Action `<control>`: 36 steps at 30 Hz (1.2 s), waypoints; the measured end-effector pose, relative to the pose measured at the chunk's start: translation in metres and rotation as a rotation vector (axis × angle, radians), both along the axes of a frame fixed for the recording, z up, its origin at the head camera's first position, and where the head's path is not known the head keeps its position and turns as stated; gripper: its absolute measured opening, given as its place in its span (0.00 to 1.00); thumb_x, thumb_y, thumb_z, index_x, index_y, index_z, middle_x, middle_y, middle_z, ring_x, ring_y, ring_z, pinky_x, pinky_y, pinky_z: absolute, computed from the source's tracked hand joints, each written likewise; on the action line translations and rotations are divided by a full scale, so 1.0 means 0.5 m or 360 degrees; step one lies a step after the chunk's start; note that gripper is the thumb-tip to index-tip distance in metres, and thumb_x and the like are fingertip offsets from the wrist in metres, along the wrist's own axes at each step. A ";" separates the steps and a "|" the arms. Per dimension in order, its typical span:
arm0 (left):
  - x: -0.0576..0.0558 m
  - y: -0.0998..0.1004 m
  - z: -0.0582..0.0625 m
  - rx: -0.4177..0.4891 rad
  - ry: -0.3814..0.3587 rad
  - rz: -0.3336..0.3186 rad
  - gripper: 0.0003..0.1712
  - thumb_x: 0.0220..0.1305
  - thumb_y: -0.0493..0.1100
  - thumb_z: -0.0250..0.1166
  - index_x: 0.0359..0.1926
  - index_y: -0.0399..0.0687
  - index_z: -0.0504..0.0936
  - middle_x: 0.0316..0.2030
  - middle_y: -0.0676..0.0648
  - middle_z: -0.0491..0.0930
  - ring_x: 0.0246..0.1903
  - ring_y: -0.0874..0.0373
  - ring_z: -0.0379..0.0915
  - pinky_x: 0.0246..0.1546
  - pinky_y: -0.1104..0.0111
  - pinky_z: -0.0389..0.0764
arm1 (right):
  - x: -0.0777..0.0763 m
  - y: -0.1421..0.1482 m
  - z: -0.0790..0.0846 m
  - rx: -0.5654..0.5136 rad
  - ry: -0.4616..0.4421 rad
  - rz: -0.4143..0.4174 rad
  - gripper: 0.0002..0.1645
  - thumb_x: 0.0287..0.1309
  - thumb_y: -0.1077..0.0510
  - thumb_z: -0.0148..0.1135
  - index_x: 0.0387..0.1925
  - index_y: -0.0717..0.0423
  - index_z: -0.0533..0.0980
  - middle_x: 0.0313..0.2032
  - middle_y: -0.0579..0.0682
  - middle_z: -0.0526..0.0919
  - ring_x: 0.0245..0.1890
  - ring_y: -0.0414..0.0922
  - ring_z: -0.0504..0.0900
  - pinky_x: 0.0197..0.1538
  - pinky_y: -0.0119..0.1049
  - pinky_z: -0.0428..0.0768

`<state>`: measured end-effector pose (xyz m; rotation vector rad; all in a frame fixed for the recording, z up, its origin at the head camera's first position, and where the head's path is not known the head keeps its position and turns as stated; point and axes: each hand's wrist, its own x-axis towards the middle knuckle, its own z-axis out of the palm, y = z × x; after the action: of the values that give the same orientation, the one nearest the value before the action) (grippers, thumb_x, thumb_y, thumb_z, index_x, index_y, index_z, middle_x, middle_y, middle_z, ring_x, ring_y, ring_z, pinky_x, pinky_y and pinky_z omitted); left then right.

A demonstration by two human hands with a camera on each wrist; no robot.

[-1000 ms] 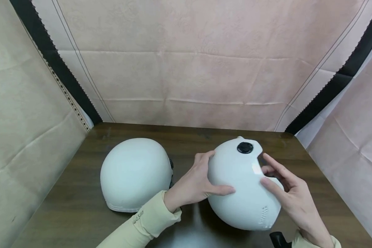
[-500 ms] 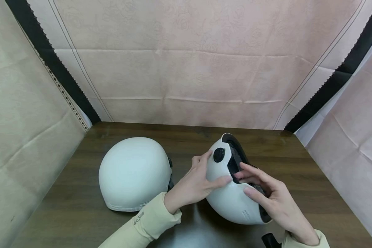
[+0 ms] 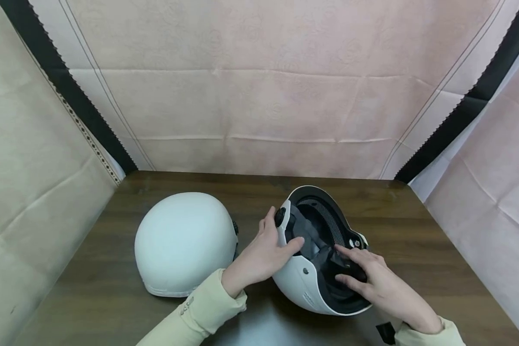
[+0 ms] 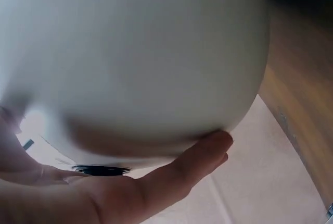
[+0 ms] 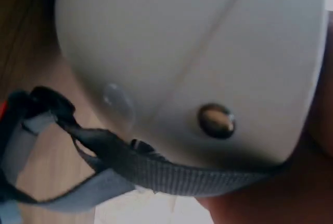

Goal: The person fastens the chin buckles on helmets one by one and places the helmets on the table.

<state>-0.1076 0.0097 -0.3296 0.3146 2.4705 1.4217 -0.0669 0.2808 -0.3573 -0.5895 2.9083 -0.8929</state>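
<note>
Grasping the white helmet (image 3: 317,257), the left hand (image 3: 261,259) lays its thumb over the rim and its fingers against the outside, so that grip is around the helmet's side. The helmet is toward the right of the brown counter (image 3: 91,293), its hollow and dark lining (image 3: 313,218) turned to the head camera. The right hand (image 3: 374,283) reaches thumb and fingers into the hollow; I cannot tell whether its grip is clenched on anything. Up close, a dark strap (image 5: 177,177) passes near a shiny stud (image 5: 216,121). A second helmet (image 3: 186,245) stands left, dome up.
</note>
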 end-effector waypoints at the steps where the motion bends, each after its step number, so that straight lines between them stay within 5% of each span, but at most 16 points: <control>1: 0.001 -0.001 0.002 0.0003 0.0018 0.0001 0.56 0.64 0.64 0.59 0.77 0.46 0.36 0.75 0.38 0.41 0.69 0.42 0.52 0.61 0.47 0.64 | -0.002 -0.001 -0.001 0.0019 0.0040 0.0022 0.33 0.59 0.43 0.65 0.63 0.52 0.73 0.56 0.49 0.78 0.59 0.56 0.71 0.58 0.58 0.61; 4: 0.003 -0.001 0.007 0.0008 0.0088 0.0005 0.54 0.65 0.58 0.59 0.77 0.47 0.35 0.74 0.40 0.43 0.69 0.44 0.52 0.59 0.48 0.66 | -0.008 -0.004 0.001 0.0037 0.0231 0.0107 0.22 0.57 0.53 0.70 0.53 0.51 0.80 0.42 0.38 0.79 0.44 0.42 0.75 0.49 0.43 0.70; 7: 0.004 -0.001 0.010 -0.0006 0.0147 0.0017 0.51 0.64 0.53 0.59 0.77 0.47 0.37 0.72 0.41 0.46 0.68 0.46 0.52 0.58 0.49 0.67 | -0.011 -0.009 0.009 -0.0039 0.0444 0.0157 0.17 0.54 0.64 0.70 0.46 0.49 0.83 0.32 0.33 0.71 0.32 0.33 0.69 0.35 0.30 0.70; 16: 0.007 -0.003 0.018 -0.0008 0.0195 0.0071 0.43 0.68 0.56 0.53 0.74 0.40 0.49 0.68 0.41 0.51 0.63 0.48 0.53 0.59 0.52 0.67 | -0.009 -0.034 0.062 -0.0275 0.0797 0.0134 0.26 0.50 0.74 0.67 0.49 0.49 0.82 0.35 0.39 0.67 0.30 0.32 0.67 0.32 0.24 0.67; 23: 0.004 -0.006 0.019 -0.0073 0.0191 0.0084 0.42 0.72 0.57 0.47 0.74 0.36 0.48 0.70 0.38 0.50 0.68 0.44 0.48 0.64 0.49 0.60 | -0.015 -0.069 0.075 -0.0173 0.0828 0.0305 0.23 0.54 0.67 0.68 0.53 0.51 0.81 0.35 0.40 0.65 0.39 0.36 0.65 0.41 0.26 0.65; 28: 0.000 -0.014 0.021 -0.0074 0.0107 0.0059 0.37 0.71 0.46 0.43 0.76 0.39 0.46 0.72 0.38 0.48 0.70 0.46 0.44 0.66 0.47 0.55 | -0.012 -0.081 0.080 -0.0063 0.0731 0.0280 0.41 0.47 0.72 0.66 0.64 0.50 0.68 0.43 0.42 0.66 0.45 0.38 0.64 0.45 0.30 0.65; 33: 0.001 -0.016 0.035 -0.0081 0.0131 0.0051 0.36 0.69 0.42 0.45 0.75 0.40 0.49 0.73 0.38 0.46 0.72 0.44 0.41 0.67 0.44 0.48 | -0.019 -0.086 0.082 -0.0169 0.0723 0.0403 0.42 0.40 0.79 0.58 0.61 0.59 0.62 0.50 0.50 0.67 0.47 0.42 0.66 0.48 0.24 0.67; 36: 0.004 -0.006 0.049 -0.0149 0.0221 -0.0042 0.38 0.68 0.44 0.48 0.75 0.41 0.49 0.74 0.40 0.44 0.74 0.44 0.33 0.69 0.45 0.41 | -0.027 -0.090 0.081 -0.0231 0.0787 0.0445 0.43 0.39 0.82 0.64 0.60 0.62 0.63 0.50 0.51 0.72 0.46 0.43 0.72 0.52 0.21 0.68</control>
<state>-0.1054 0.0067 -0.3051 0.4385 2.6231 1.3098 -0.0806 0.2358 -0.3168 -1.3662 3.0562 -1.0475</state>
